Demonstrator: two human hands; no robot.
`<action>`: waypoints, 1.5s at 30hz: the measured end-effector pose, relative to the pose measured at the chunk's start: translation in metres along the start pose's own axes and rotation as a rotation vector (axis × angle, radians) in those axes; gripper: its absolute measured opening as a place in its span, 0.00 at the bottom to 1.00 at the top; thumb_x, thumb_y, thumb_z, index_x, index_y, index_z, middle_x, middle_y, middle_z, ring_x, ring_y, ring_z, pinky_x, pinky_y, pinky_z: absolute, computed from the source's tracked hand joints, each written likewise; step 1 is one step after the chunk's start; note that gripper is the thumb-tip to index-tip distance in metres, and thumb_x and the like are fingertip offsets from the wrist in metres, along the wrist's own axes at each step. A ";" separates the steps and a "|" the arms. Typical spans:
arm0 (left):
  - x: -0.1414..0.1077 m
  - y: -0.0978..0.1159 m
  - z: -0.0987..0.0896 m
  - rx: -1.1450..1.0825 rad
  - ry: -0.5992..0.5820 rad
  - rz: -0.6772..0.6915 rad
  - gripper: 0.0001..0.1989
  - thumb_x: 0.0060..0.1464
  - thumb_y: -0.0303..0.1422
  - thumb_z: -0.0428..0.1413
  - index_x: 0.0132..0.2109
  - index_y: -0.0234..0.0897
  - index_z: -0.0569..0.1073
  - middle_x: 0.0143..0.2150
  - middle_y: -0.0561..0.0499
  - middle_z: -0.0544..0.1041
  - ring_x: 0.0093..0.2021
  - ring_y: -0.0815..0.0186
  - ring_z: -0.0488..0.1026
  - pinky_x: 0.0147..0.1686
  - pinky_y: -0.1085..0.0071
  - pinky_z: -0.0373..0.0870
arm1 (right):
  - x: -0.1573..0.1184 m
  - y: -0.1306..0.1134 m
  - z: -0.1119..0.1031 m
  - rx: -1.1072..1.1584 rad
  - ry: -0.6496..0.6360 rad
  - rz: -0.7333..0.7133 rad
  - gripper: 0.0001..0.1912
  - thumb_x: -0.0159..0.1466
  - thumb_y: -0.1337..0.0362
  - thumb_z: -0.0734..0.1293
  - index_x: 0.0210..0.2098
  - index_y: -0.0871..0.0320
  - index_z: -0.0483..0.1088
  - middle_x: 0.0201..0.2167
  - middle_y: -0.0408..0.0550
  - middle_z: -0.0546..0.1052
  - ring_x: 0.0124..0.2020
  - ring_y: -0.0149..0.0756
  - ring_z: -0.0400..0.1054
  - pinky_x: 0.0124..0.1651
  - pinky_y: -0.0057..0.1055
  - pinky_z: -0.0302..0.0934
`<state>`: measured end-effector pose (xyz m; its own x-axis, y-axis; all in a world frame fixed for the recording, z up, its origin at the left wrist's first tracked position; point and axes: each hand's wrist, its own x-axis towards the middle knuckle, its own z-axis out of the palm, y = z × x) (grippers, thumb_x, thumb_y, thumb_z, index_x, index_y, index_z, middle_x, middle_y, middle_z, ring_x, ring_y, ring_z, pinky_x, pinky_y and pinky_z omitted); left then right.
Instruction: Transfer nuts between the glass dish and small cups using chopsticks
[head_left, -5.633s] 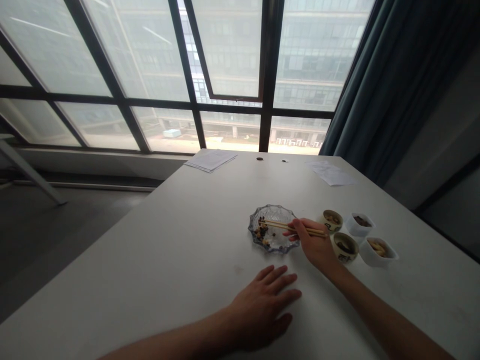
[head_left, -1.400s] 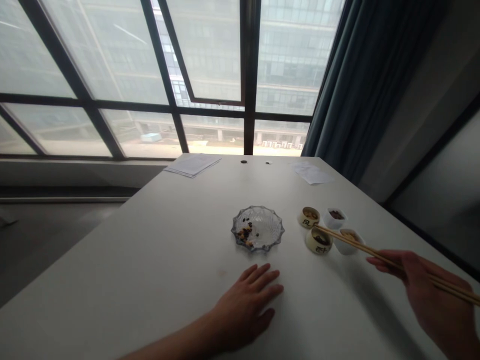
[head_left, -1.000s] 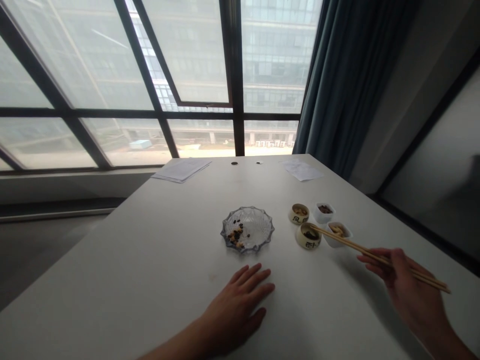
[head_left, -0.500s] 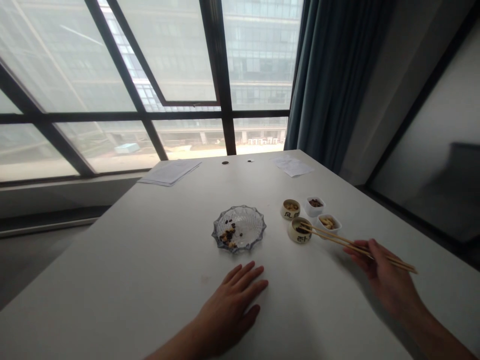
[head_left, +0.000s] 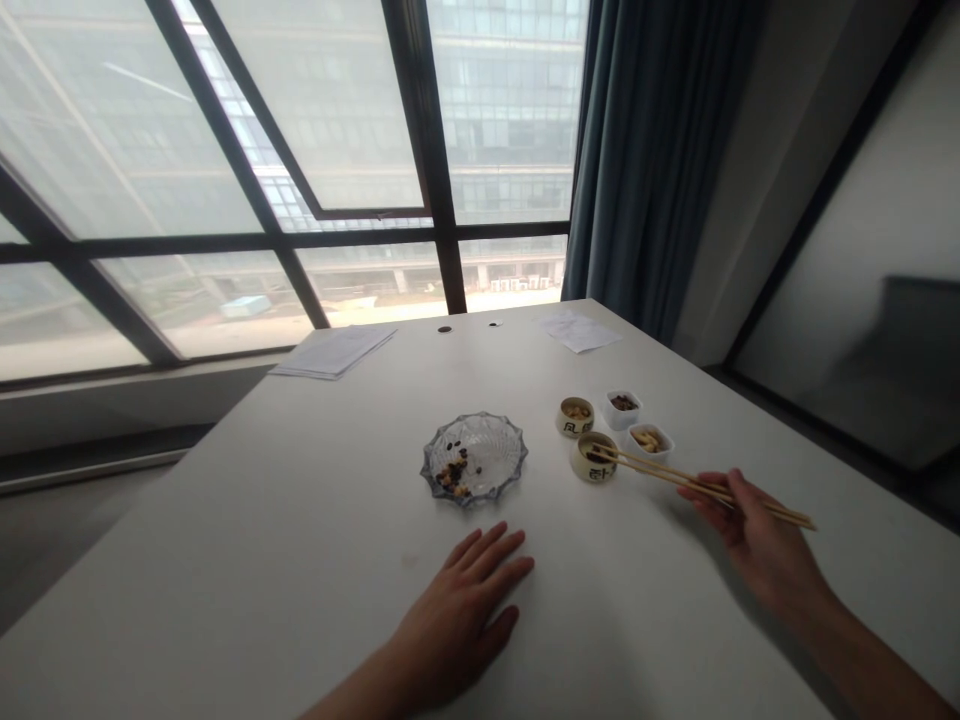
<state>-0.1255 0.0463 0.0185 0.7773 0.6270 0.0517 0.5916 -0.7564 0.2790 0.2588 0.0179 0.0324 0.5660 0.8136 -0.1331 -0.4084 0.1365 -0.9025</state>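
Note:
My right hand (head_left: 757, 535) holds a pair of wooden chopsticks (head_left: 664, 472), whose tips are inside a cream cup (head_left: 594, 470) with dark contents. Just behind that cup stands a second cream cup (head_left: 575, 426) with light brown pieces. Two white plastic tubs sit to their right, one with dark pieces (head_left: 621, 418), the other with pale pieces (head_left: 649, 455). Flat on the table, fingers spread, lies my left hand (head_left: 469, 610), in front of a clear glass dish (head_left: 497, 488). Dark and yellowish bits are gathered at the dish's left side.
The white table (head_left: 262, 560) reaches to the window. Stacked papers (head_left: 337, 352) lie at its far left, and a thin sheet (head_left: 577, 331) at its far right. Two small round fittings are near the far edge. A dark curtain (head_left: 660, 170) hangs at the back right.
The view has shifted slightly, so the table items appear a little further left. The chopstick tips remain in the front cream cup, and my left hand stays flat.

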 end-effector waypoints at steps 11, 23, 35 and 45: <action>-0.001 -0.003 0.002 0.022 0.021 0.005 0.28 0.65 0.32 0.52 0.69 0.54 0.60 0.74 0.57 0.55 0.74 0.57 0.50 0.69 0.49 0.54 | -0.001 -0.003 0.002 -0.006 0.088 -0.030 0.08 0.60 0.61 0.74 0.31 0.62 0.78 0.28 0.53 0.83 0.28 0.40 0.80 0.34 0.26 0.77; -0.001 -0.002 0.001 0.029 0.020 0.002 0.28 0.64 0.32 0.52 0.69 0.55 0.60 0.74 0.57 0.55 0.73 0.56 0.50 0.69 0.48 0.55 | 0.000 -0.012 -0.003 -0.078 0.131 -0.137 0.12 0.58 0.58 0.74 0.30 0.61 0.76 0.25 0.50 0.81 0.21 0.38 0.78 0.24 0.25 0.74; -0.001 -0.001 -0.001 0.016 0.021 0.006 0.28 0.65 0.32 0.52 0.69 0.53 0.61 0.74 0.55 0.56 0.73 0.55 0.51 0.69 0.49 0.54 | -0.003 -0.013 -0.002 -0.026 0.030 -0.060 0.09 0.52 0.65 0.77 0.31 0.59 0.77 0.32 0.51 0.83 0.29 0.43 0.81 0.33 0.28 0.78; -0.002 -0.001 0.000 0.023 0.012 -0.003 0.29 0.65 0.32 0.52 0.70 0.55 0.59 0.74 0.57 0.55 0.73 0.56 0.50 0.69 0.48 0.54 | -0.002 -0.021 -0.004 -0.018 0.066 -0.031 0.05 0.52 0.69 0.72 0.30 0.60 0.77 0.30 0.51 0.83 0.28 0.43 0.81 0.34 0.31 0.78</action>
<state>-0.1276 0.0456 0.0187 0.7731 0.6312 0.0628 0.5985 -0.7587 0.2573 0.2690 0.0117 0.0499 0.6242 0.7702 -0.1311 -0.3773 0.1502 -0.9138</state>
